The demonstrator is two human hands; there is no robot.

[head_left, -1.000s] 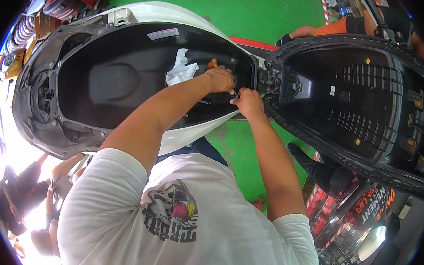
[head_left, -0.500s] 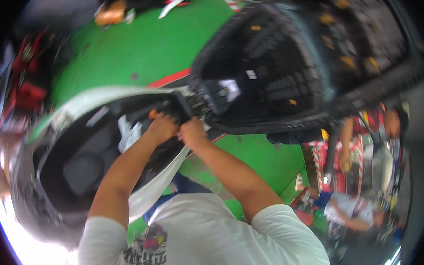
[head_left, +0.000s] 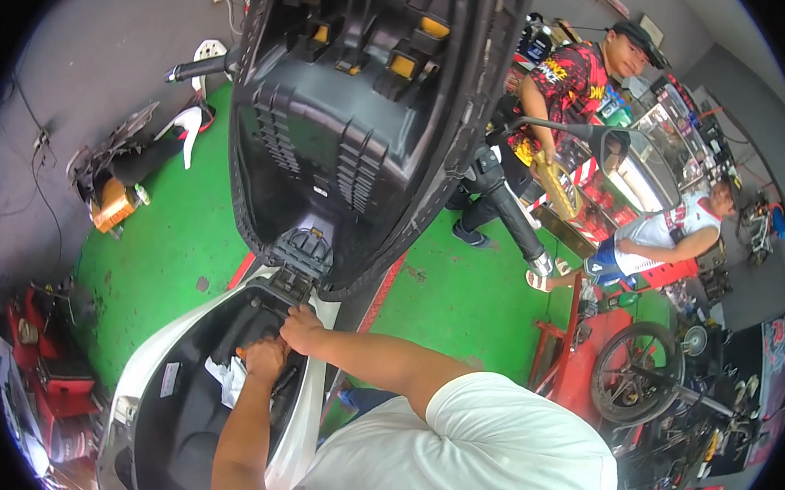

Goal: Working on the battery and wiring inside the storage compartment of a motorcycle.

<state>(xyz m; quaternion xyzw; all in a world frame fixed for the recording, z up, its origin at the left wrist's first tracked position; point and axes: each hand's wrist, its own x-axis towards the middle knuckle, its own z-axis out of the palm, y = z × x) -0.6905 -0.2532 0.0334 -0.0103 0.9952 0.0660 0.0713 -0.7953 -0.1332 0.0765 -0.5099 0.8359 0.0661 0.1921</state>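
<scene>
Both my hands are at the front end of the black storage compartment (head_left: 173, 452) under the raised seat (head_left: 327, 142) of a white scooter (head_left: 147, 356). My left hand (head_left: 264, 359) is closed inside the compartment; a small orange piece (head_left: 241, 353) shows at its edge, and whatever else it grips is hidden. Just beyond it, my right hand (head_left: 300, 329) is closed at the compartment's right rim, close to the seat hinge (head_left: 293, 279). Its fingertips are hidden, so I cannot make out what they hold. A crumpled white plastic bag or cloth (head_left: 225, 380) lies beside my left hand.
A person in a red and black shirt (head_left: 568, 85) stands beyond the handlebar grip (head_left: 524, 231), holding a yellowish ring-shaped thing (head_left: 555, 188). Another person in white (head_left: 667, 235) sits at the right. A motorcycle wheel (head_left: 638, 372) and red stand are at lower right. Green floor (head_left: 167, 258) lies left.
My view has turned and tilted up, so the raised seat now stands ahead and more of the workshop shows. My hands stay close together at the compartment's front end.
</scene>
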